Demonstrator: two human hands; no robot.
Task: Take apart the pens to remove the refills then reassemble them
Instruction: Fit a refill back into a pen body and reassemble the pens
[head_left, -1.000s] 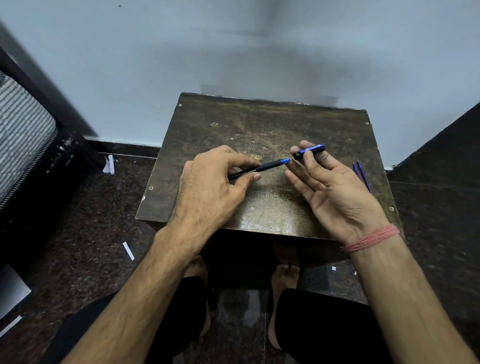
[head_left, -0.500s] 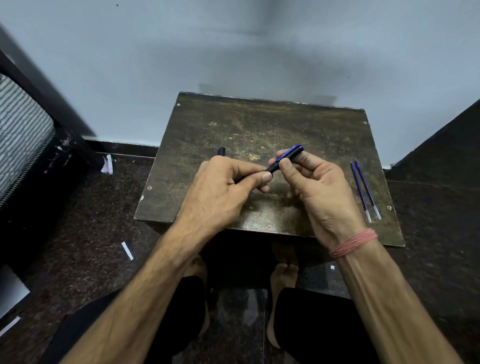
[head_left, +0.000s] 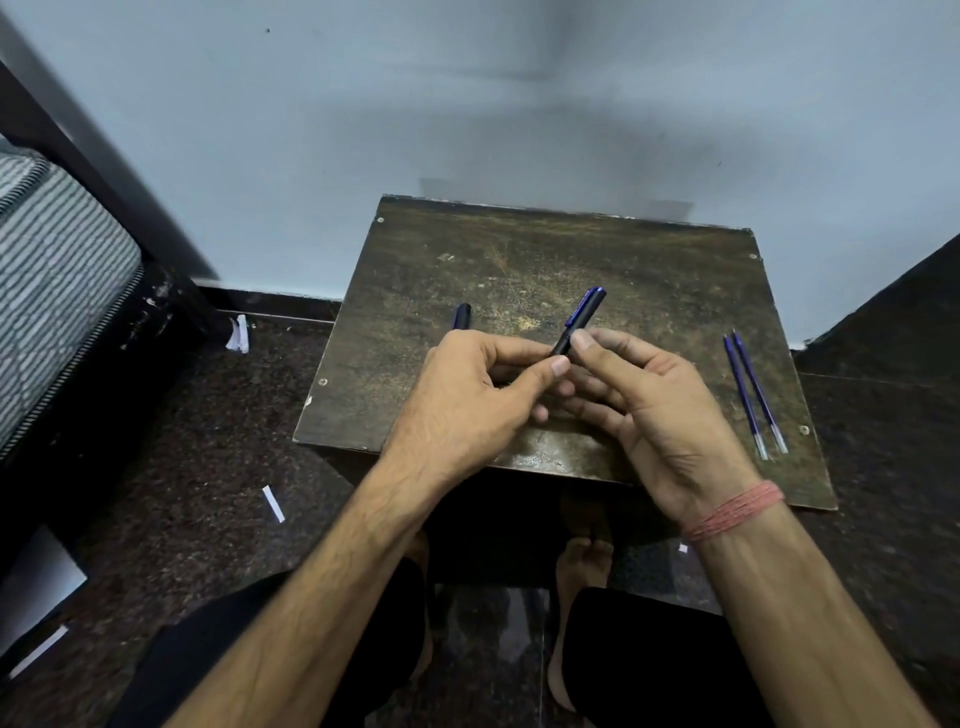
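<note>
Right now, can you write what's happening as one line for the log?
both hands: left hand and right hand grip capped black-and-blue pen | two blue refills: lying on brown wooden table

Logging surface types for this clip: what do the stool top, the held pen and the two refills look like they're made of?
Stool top: probably wood or laminate, dark brown, worn and scratched, with a dull sheen near the front edge and screws at the corners. Pen: looks like matte black plastic with a glossy blue cap. Refills: thin plastic tubes, blue with ink, clear at the near ends.
</note>
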